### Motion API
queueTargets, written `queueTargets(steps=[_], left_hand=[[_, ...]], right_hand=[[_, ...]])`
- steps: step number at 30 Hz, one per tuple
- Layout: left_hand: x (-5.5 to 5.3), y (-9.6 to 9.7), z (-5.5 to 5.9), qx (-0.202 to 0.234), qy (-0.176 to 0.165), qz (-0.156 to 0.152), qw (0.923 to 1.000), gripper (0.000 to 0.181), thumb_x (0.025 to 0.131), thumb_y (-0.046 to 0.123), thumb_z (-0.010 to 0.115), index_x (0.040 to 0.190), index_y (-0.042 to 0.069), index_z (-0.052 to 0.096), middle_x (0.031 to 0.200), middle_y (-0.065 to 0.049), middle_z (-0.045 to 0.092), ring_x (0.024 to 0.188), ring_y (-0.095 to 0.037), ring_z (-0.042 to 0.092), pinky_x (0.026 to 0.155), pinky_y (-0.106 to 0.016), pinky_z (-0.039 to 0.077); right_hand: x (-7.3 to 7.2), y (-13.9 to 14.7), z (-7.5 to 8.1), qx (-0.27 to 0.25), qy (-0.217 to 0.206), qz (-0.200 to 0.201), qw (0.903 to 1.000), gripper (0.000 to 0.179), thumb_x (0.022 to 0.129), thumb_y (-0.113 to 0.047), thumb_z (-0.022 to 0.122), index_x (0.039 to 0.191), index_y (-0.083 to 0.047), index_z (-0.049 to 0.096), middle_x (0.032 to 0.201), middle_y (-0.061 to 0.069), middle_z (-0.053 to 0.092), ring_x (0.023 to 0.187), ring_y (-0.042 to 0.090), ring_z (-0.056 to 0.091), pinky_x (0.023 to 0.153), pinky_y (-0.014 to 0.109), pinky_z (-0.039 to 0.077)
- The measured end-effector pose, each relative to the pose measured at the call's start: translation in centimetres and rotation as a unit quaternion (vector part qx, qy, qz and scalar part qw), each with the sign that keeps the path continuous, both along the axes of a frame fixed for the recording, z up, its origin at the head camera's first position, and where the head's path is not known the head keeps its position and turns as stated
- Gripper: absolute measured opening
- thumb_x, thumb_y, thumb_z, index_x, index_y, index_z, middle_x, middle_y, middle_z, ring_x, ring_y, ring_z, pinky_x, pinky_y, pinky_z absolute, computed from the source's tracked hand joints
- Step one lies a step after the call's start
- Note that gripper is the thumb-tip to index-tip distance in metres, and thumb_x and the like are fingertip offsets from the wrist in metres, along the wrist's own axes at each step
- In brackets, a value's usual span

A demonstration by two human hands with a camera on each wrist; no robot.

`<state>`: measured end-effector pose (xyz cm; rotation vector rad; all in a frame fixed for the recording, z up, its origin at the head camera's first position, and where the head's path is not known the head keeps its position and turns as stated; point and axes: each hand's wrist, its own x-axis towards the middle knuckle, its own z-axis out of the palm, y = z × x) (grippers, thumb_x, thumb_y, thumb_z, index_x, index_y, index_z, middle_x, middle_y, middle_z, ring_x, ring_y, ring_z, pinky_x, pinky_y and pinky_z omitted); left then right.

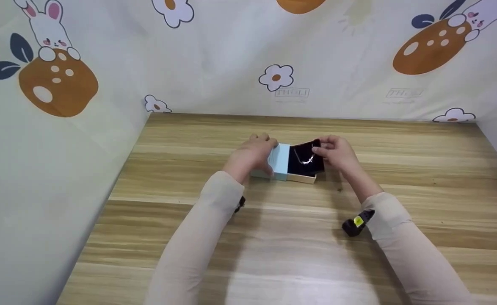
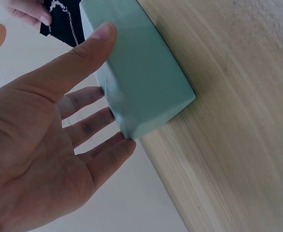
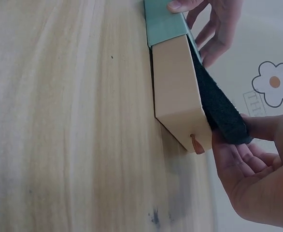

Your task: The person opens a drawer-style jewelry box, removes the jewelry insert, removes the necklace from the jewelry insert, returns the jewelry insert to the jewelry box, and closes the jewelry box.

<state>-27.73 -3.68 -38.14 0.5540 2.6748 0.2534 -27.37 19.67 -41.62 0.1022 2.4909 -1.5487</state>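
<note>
A pale blue-green box sleeve [image 1: 280, 159] lies on the table with its cream drawer [image 3: 176, 79] partly slid out to the right. My left hand [image 1: 252, 156] holds the sleeve between the thumb on its near side and the fingers on top and behind. My right hand [image 1: 337, 153] pinches the outer edge of a black velvet pad [image 1: 298, 164], which is tilted up out of the drawer at that end. A silver chain [image 1: 305, 161] lies across the pad. In the right wrist view a small brown pull tab [image 3: 197, 144] hangs from the drawer's end.
The wood-grain table [image 1: 291, 237] spreads around the box. A patterned cloth [image 1: 223, 55] with bunnies and flowers stands behind and at the sides. A black wrist device [image 1: 354, 224] sits by the right cuff, and part of another shows at the left cuff.
</note>
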Motion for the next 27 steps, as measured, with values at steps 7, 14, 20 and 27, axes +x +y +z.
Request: queueTargets(steps=[7,14,20,27], left_hand=[[0.0,0.0,-0.1,0.0,-0.001,-0.001,1.0,0.084,0.081,0.028,0.084,0.151,0.015,0.04,0.154,-0.01,0.039,0.138,-0.029,0.037,0.116,-0.044,0.037],[0.2,-0.3,-0.1,-0.002,0.01,-0.012,0.9999,0.086,0.081,0.031,0.084,0.152,0.014,0.039,0.158,-0.011,0.036,0.145,-0.032,0.033,0.12,-0.045,0.032],[0.2,-0.5,-0.1,0.054,0.013,0.0,0.9985,0.082,0.086,0.044,0.076,0.153,0.015,0.037,0.163,-0.01,0.03,0.151,-0.03,0.026,0.123,-0.046,0.027],[0.4,0.0,0.4,0.19,0.0,0.041,0.981,0.043,0.102,0.024,0.057,0.142,0.01,0.052,0.142,-0.006,0.059,0.134,-0.022,0.054,0.113,-0.039,0.042]], right_hand=[[0.3,0.6,0.0,-0.008,0.0,-0.028,0.9996,0.046,0.096,-0.013,0.064,0.135,0.008,0.049,0.131,0.025,0.06,0.075,-0.005,0.058,0.07,0.013,0.053],[0.5,0.6,0.4,-0.064,0.005,-0.052,0.9966,0.048,0.093,-0.012,0.069,0.133,0.009,0.052,0.093,-0.007,0.071,0.07,-0.004,0.064,0.067,0.014,0.055],[0.9,0.3,0.9,-0.093,0.026,-0.06,0.9936,0.043,0.092,-0.011,0.07,0.127,0.009,0.055,0.079,-0.018,0.069,0.067,-0.005,0.064,0.066,0.014,0.056],[1.3,0.0,1.9,-0.139,0.05,-0.075,0.9862,0.01,0.091,-0.006,0.071,0.096,-0.009,0.063,0.073,-0.016,0.07,0.064,-0.003,0.065,0.063,0.014,0.056]])
